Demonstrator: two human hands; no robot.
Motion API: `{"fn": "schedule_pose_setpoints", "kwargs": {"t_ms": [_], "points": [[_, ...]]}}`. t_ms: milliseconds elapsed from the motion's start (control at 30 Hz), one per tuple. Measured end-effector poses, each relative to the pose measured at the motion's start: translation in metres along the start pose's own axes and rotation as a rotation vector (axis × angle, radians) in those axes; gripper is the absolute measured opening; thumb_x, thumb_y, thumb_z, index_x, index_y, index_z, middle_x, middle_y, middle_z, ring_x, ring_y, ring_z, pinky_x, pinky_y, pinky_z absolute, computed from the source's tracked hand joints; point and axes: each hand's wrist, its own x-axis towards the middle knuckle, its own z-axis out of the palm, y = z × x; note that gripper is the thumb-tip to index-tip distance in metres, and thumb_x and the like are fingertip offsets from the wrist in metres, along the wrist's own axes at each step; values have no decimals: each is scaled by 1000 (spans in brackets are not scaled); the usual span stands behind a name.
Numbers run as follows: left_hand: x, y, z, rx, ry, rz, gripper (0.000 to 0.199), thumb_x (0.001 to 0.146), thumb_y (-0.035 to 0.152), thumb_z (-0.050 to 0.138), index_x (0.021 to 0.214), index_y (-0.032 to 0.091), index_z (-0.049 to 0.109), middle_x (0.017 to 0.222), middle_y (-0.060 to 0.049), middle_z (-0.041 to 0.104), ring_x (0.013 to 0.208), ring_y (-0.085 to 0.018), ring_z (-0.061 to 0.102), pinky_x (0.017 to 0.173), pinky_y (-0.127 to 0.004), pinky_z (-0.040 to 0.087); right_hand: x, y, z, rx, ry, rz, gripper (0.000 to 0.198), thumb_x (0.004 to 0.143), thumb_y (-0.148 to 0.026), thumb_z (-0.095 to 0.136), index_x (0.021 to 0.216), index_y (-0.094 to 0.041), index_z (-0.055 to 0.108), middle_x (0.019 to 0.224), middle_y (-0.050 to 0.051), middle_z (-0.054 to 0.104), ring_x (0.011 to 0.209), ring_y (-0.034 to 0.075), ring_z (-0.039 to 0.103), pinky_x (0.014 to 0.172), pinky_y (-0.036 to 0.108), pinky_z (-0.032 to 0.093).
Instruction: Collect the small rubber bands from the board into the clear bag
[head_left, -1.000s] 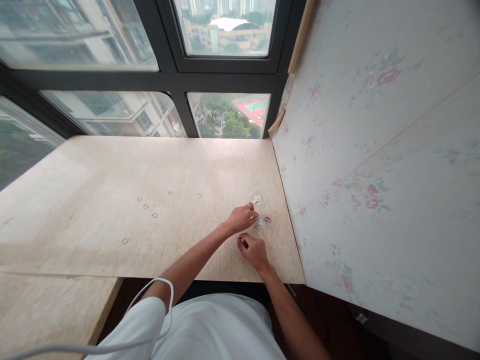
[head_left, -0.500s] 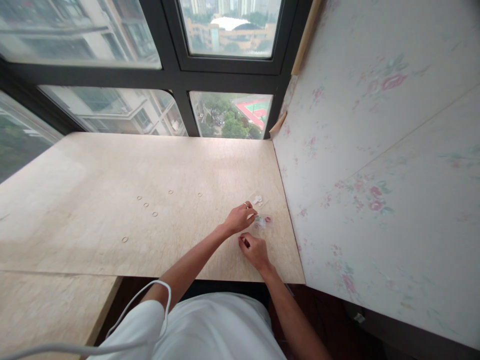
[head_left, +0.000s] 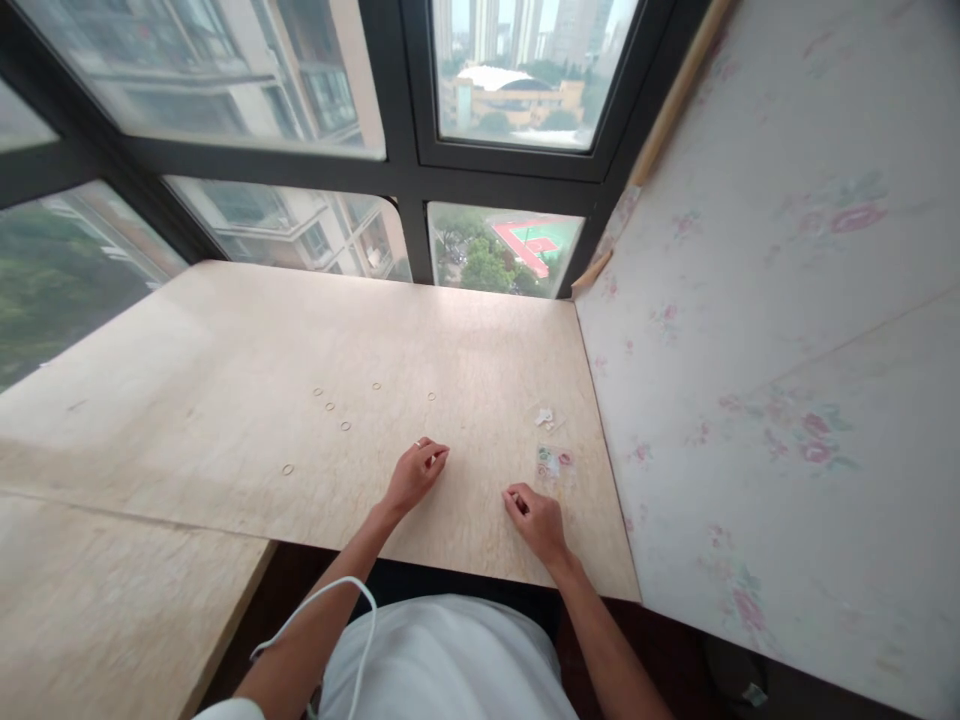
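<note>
My left hand (head_left: 417, 474) is over the middle of the board, thumb and fingers pinched together. Whatever lies between its fingertips is too small to make out. To its right, my right hand (head_left: 535, 522) rests low over the board with curled fingers closed, their contents hidden. Just beyond the right hand lies a small see-through plastic case (head_left: 555, 463) with green, red and white bits in it. Behind the case sits a little white piece (head_left: 545, 416) on something transparent. Several thin rings lie spread to the left, among them one ring (head_left: 431, 397) nearest my left hand.
The pale wood-patterned tabletop (head_left: 247, 340) runs back to a dark window frame (head_left: 495, 170). A flowered wall (head_left: 720, 300) bounds it on the right. A white cable (head_left: 330, 582) loops over my left forearm.
My left hand has moved left, away from the plastic case, with its fingers still pinched. My right hand stays near the case. The camera view has shifted leftward and slightly up.
</note>
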Motion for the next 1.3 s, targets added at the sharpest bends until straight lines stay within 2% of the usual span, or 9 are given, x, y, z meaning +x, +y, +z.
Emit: {"fn": "schedule_pose_setpoints", "kwargs": {"t_ms": [167, 333, 500, 600, 633, 733, 833, 1033, 1300], "points": [[-36, -18, -26, 17, 88, -102, 23, 90, 32, 44, 93, 19, 64, 83, -4, 59, 67, -13, 53, 66, -27, 44, 5, -10, 0, -6, -99, 46, 29, 89, -40, 45, 81, -21, 65, 58, 0, 63, 52, 15, 59, 52, 23, 35], [-56, -26, -32, -24, 139, -117, 24, 91, 31, 43, 94, 20, 64, 87, -5, 59, 73, -15, 57, 68, -28, 47, 33, -37, 7, 26, -199, -11, 28, 89, -40, 44, 89, -21, 65, 55, 0, 61, 50, 15, 58, 51, 24, 36], [-59, -32, -32, -83, 172, -109, 21, 90, 26, 45, 94, 19, 64, 87, -5, 59, 77, -15, 57, 70, -27, 47, 91, -82, 30, -37, -247, -133, 30, 89, -38, 45, 102, -19, 65, 58, -1, 62, 55, 14, 59, 55, 22, 37], [-58, -35, -35, -147, 198, -124, 19, 89, 25, 46, 91, 19, 64, 84, -4, 59, 73, -14, 56, 68, -26, 46, 135, -103, 50, -212, -315, -124, 31, 90, -35, 45, 112, -21, 61, 69, 0, 67, 64, 14, 62, 61, 22, 39], [-58, -36, -36, -167, 200, -124, 19, 89, 25, 46, 90, 18, 64, 83, -4, 58, 73, -14, 55, 67, -26, 45, 149, -107, 57, -302, -356, -100, 33, 90, -34, 44, 117, -23, 58, 74, 0, 68, 69, 14, 63, 63, 21, 40], [-60, -37, -39, -210, 197, -110, 20, 89, 25, 46, 88, 18, 64, 82, -4, 58, 74, -14, 55, 67, -26, 45, 186, -112, 75, -393, -391, -69, 38, 88, -31, 46, 123, -23, 56, 81, 3, 70, 78, 16, 64, 64, 23, 41], [-62, -37, -41, -239, 200, -100, 20, 90, 25, 46, 88, 18, 64, 82, -4, 58, 76, -15, 56, 69, -27, 45, 210, -112, 86, -474, -432, -66, 35, 86, -29, 47, 118, -23, 61, 87, 6, 70, 85, 19, 64, 65, 24, 42], [-63, -38, -42, -249, 208, -94, 20, 89, 25, 46, 89, 18, 64, 83, -5, 59, 74, -15, 56, 68, -27, 45, 222, -114, 89, -601, -501, -147, 29, 89, -31, 44, 100, -22, 69, 99, 10, 69, 93, 23, 62, 75, 30, 43], [-64, -38, -42, -230, 213, -82, 21, 89, 26, 46, 88, 18, 65, 83, -4, 60, 76, -15, 57, 70, -27, 46, 214, -105, 81, -617, -520, -160, 24, 88, -27, 48, 96, -16, 68, 100, 16, 67, 95, 25, 62, 79, 33, 42]]}}
